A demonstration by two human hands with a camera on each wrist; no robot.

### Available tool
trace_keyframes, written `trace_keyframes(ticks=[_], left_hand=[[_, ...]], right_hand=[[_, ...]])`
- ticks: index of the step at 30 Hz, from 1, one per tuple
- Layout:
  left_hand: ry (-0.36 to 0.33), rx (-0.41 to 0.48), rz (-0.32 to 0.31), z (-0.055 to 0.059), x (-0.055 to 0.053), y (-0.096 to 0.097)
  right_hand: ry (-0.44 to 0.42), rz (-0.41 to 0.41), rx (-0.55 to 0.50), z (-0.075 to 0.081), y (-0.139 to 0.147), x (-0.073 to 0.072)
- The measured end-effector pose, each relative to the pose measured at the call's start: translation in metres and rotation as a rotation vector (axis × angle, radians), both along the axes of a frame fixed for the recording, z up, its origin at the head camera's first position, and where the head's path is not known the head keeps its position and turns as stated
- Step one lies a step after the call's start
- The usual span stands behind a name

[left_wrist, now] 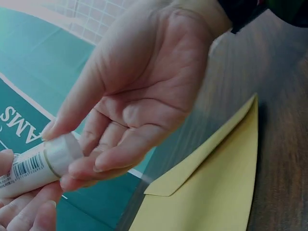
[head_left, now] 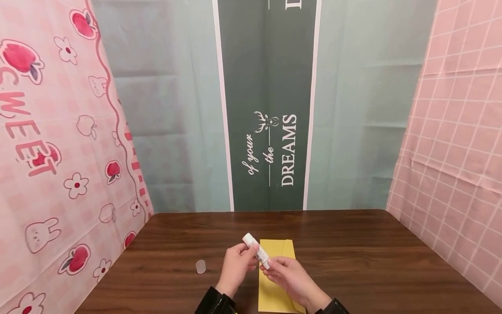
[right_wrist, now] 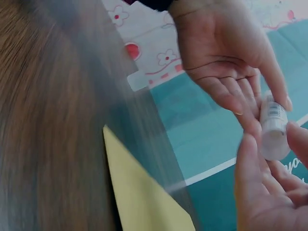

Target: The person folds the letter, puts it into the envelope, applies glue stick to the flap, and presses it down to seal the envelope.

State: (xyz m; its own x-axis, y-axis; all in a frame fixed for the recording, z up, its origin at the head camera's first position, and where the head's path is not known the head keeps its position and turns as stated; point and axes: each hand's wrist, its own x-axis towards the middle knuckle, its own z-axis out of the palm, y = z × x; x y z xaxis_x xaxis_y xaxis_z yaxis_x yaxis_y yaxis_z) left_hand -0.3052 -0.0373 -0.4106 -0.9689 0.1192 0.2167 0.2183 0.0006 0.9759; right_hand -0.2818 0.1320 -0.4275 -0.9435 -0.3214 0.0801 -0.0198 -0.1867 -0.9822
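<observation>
Both hands hold a white glue stick point(head_left: 256, 251) with small print and a barcode on its label, tilted over a yellow envelope point(head_left: 272, 294). My left hand point(head_left: 238, 264) grips its barrel, with the thumb laid along the label. At the lower end, my right hand point(head_left: 288, 277) pinches the frosted cap point(left_wrist: 65, 153) between thumb and fingers. In the right wrist view the cap end points toward the right hand point(right_wrist: 269, 202), and the left hand point(right_wrist: 221, 57) is beyond it. The envelope lies flat, its flap edge lifted slightly in the left wrist view.
A small translucent rounded piece point(head_left: 201, 266) lies on the dark wood table point(head_left: 164, 248), left of the hands. Printed pink cloth point(head_left: 78, 144) hangs at the left, pink checked cloth point(head_left: 455, 144) at the right, and a green curtain point(head_left: 270, 78) behind.
</observation>
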Motion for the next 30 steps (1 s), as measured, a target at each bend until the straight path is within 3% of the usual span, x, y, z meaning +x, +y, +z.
trace_keyframes(ticks=[5, 12, 18, 25, 30], left_hand=[[0.006, 0.003, 0.005, 0.005, -0.001, 0.0], [0.038, 0.008, 0.001, 0.004, 0.0, -0.003], [0.03, 0.016, 0.003, 0.004, 0.002, -0.002], [0.078, 0.017, -0.006, 0.023, 0.019, -0.004], [0.067, 0.027, -0.014, 0.008, 0.006, -0.003]], right_hand=[[0.075, -0.12, 0.123, 0.002, -0.004, -0.002], [0.002, -0.022, 0.034, -0.004, -0.001, -0.003], [0.102, -0.189, 0.157, -0.002, -0.008, -0.002], [0.069, -0.07, 0.093, -0.005, -0.005, -0.002], [0.097, -0.15, 0.142, -0.005, -0.006, -0.003]])
